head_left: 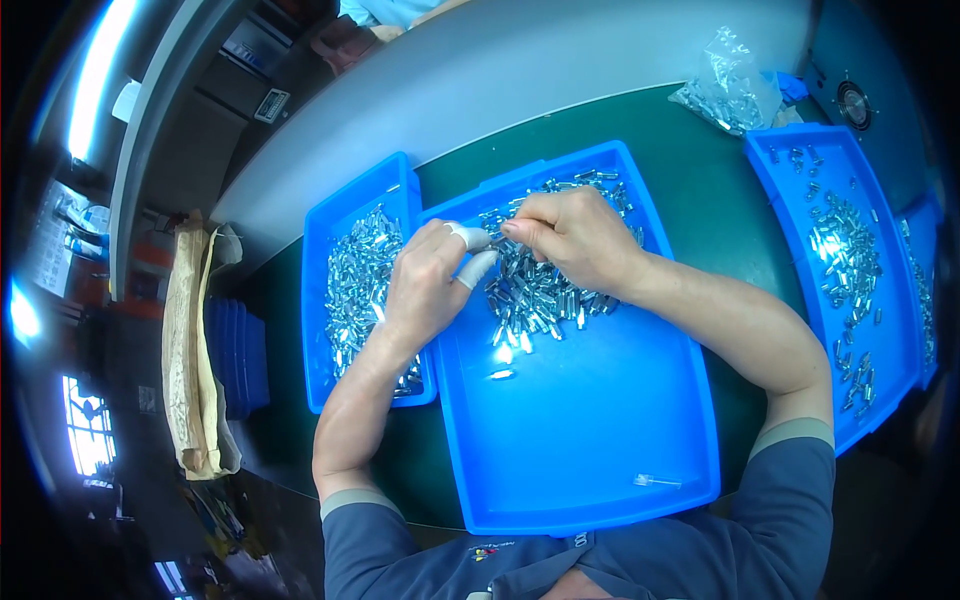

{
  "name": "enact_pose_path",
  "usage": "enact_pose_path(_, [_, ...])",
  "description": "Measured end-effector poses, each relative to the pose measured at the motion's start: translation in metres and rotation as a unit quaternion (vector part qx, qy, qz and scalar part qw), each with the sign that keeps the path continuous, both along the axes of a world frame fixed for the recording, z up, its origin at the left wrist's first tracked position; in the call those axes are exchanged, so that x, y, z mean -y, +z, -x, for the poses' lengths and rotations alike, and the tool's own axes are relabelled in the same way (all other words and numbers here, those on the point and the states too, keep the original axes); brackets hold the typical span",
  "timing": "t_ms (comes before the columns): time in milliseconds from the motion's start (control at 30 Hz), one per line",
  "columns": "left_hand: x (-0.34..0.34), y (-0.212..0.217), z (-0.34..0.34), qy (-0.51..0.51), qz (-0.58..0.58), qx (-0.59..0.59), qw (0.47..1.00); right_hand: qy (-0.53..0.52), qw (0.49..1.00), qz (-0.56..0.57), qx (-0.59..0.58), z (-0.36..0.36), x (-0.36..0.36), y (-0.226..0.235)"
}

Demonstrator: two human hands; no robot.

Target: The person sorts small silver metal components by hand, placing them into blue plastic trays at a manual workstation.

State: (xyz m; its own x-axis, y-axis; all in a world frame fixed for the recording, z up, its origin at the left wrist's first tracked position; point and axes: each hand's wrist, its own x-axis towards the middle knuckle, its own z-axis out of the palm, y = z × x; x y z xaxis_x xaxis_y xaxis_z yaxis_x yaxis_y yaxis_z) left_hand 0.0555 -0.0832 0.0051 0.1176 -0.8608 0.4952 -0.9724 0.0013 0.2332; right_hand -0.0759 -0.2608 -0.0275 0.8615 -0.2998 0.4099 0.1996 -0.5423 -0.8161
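Both my hands meet over a pile of small shiny metal cylinders (540, 300) at the far end of a large blue tray (580, 430). White covers sit on the thumb and forefinger of my left hand (425, 275), which are curled toward each other in a pinch. Close beside those tips, my right hand (575, 235) has its thumb and forefinger pressed together. Whatever lies between the fingers of either hand is too small and too hidden to name. One loose metal cylinder (502, 375) lies just nearer to me than the pile.
At left, a narrower blue tray (313, 320) holds many similar metal parts. Another blue tray (860, 425) with scattered parts stands at right, beside a clear bag of parts (730, 90). A small clear piece (657, 481) lies in the middle tray's near right corner. The tabletop (690, 165) is green.
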Motion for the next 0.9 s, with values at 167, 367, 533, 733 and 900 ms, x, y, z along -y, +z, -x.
enact_pose_path(167, [-0.003,0.008,-0.004,-0.006,0.019,0.051,0.999,0.002,1.000,-0.011,0.012,0.002,0.000,0.007])
enact_pose_path(367, [-0.031,0.009,-0.043,0.153,0.043,0.108,0.981,-0.022,0.993,-0.108,-0.041,0.000,0.013,0.002])
enact_pose_path(533, [-0.036,0.008,-0.051,0.252,0.013,0.168,0.953,-0.006,0.996,-0.093,-0.013,0.000,0.009,0.001])
enact_pose_path(733, [-0.008,-0.022,-0.015,0.100,-0.177,-0.014,0.979,0.014,0.997,-0.068,-0.042,0.002,0.005,0.009])
enact_pose_path(900, [-0.004,-0.017,-0.015,0.124,-0.191,-0.012,0.974,0.021,0.997,-0.055,-0.057,0.001,0.004,0.004])
